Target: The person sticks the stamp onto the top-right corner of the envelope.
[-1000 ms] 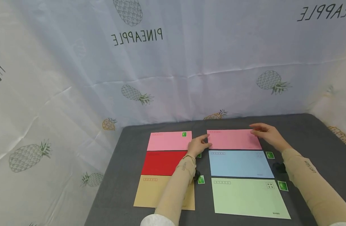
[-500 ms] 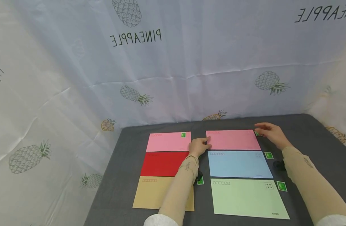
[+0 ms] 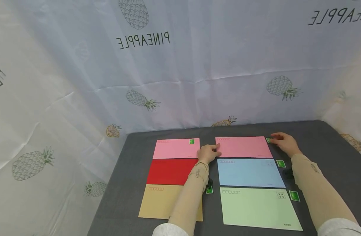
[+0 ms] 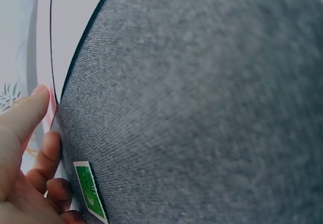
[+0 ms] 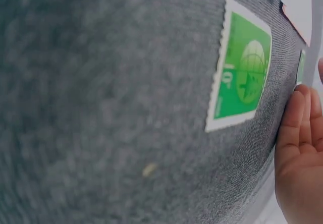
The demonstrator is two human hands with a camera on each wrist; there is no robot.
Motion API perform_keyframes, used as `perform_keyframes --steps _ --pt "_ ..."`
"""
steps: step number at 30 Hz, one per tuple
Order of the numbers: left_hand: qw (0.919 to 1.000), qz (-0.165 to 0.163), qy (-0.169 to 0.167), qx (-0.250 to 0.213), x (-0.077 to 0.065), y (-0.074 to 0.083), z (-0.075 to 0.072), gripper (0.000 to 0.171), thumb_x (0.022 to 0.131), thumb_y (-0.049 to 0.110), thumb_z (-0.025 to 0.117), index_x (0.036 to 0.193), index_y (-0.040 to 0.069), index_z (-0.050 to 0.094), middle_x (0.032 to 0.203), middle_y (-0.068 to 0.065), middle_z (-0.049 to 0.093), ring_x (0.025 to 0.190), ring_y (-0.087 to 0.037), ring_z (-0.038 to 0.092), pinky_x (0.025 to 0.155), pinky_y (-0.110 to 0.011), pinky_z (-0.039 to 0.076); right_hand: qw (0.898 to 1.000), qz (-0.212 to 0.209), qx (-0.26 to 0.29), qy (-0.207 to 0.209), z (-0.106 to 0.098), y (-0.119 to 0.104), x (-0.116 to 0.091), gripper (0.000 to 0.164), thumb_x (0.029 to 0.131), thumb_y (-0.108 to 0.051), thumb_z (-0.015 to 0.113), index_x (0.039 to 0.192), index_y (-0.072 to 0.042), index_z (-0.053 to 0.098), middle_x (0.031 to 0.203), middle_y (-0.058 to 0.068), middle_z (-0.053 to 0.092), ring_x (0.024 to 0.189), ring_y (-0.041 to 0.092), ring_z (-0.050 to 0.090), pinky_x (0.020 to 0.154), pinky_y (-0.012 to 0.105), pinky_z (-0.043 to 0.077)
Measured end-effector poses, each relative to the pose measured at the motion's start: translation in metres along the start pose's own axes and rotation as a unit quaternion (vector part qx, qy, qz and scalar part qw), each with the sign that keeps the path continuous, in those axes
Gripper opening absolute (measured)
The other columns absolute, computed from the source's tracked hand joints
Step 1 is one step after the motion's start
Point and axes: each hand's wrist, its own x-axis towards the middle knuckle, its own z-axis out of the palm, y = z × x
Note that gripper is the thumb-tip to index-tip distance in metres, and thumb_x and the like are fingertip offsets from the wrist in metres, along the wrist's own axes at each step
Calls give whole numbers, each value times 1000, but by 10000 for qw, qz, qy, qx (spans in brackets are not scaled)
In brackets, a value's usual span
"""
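Observation:
My left hand rests by the near-left edge of the right-hand pink envelope, thumb and finger touching its left border. In the left wrist view, the fingers of this hand are at the envelope's edge, close to a green stamp on the cloth. My right hand is at the far right, fingertips at the right side of a small green postage stamp beside the pink envelope. The right wrist view shows its fingers held straight, close to that stamp; another green stamp lies nearer.
Below the pink envelope lie a blue envelope and a pale green envelope, with stamps to their right. The left column has a stamped pink envelope, a red one and a tan one. A pineapple-print curtain hangs behind.
My right hand has left the pink envelope's right edge and moved right to the stamp beside it, which has come into sight. My left hand has stayed at the envelope's left edge.

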Motion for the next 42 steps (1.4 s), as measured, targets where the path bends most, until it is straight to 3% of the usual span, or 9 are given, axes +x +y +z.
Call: perform_keyframes --steps 5,15,24,42 --pt "9999 -127 55 78 1 2 1 46 80 40 70 125 36 58 118 0 66 112 -23 57 85 -35 39 9995 232 -181 127 3 -3 0 50 93 -25 53 129 8 43 120 33 46 101 42 46 84 54 39" --pt "9989 -235 109 392 2 4 3 45 79 38 71 123 37 59 119 3 66 110 -22 59 80 -34 39 9970 690 -276 220 8 -10 -2 52 91 -19 53 131 11 39 123 34 45 105 46 45 90 57 38" --pt "9990 -377 22 238 -2 6 3 45 79 36 72 123 35 60 121 2 65 110 -23 57 82 -36 37 9968 698 -384 95 9 -6 -4 49 93 -21 50 130 11 42 129 36 42 111 47 42 95 59 35" --pt "9990 -304 -106 309 -3 7 1 45 82 38 69 125 34 58 124 1 63 110 -24 57 81 -36 36 9912 1215 310 419 9 -8 -3 48 95 -26 45 130 8 44 136 32 38 112 43 40 91 53 38"
